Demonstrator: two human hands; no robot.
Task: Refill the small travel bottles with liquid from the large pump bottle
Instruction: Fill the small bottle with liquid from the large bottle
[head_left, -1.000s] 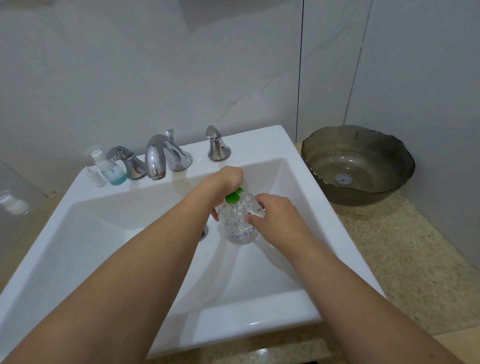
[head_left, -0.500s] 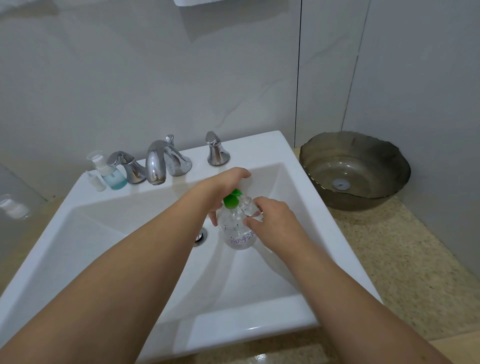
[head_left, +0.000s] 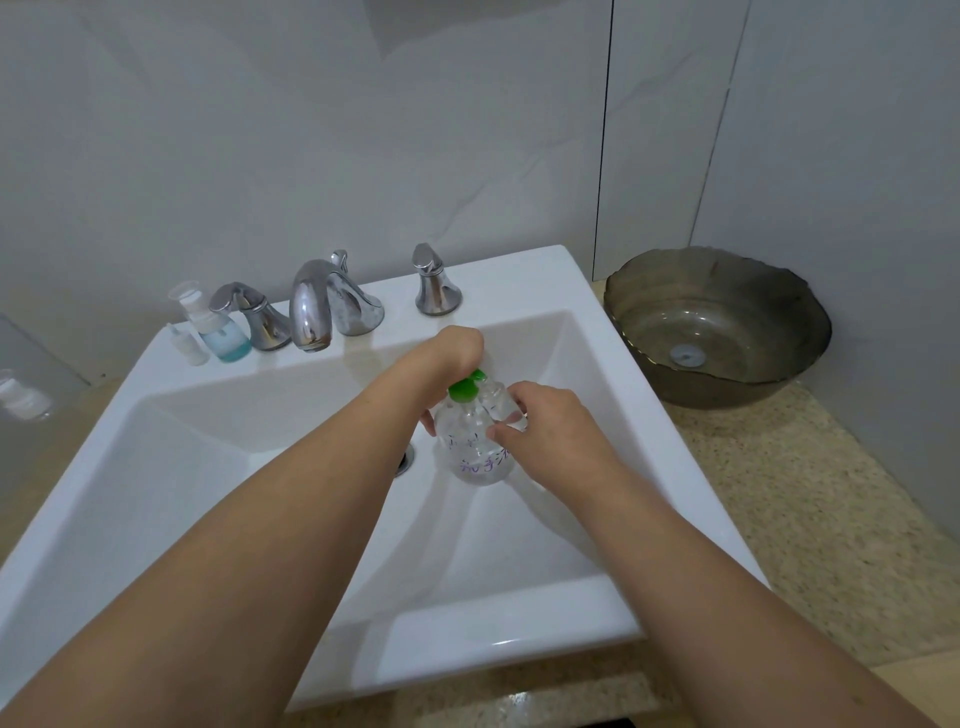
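Two clear containers meet over the white sink (head_left: 519, 623): the large pump bottle (head_left: 475, 447), with its green pump head (head_left: 465, 388), stands or hangs above the basin near the drain, and a small travel bottle (head_left: 500, 404) sits just right of the pump head, its mouth apparently under the nozzle. Both look like thin, light plastic, stiff enough to hold but likely slick if soap has run down them; the small one would tip or slip easily, so it is best pinched around its body, low and firm, while the big one is steadied from the top.

Over the pump head, the left hand (head_left: 452, 353) curls downward, its grip closed on the top with a fingertip showing at the bottle's left shoulder. At the right, the right hand (head_left: 550, 423) has its grip clamped on the travel bottle, thumb and fingers pinching its sides and touching the large bottle.

On the far left rim, beside the chrome faucet (head_left: 311, 306), stand two more small bottles (head_left: 208, 332).
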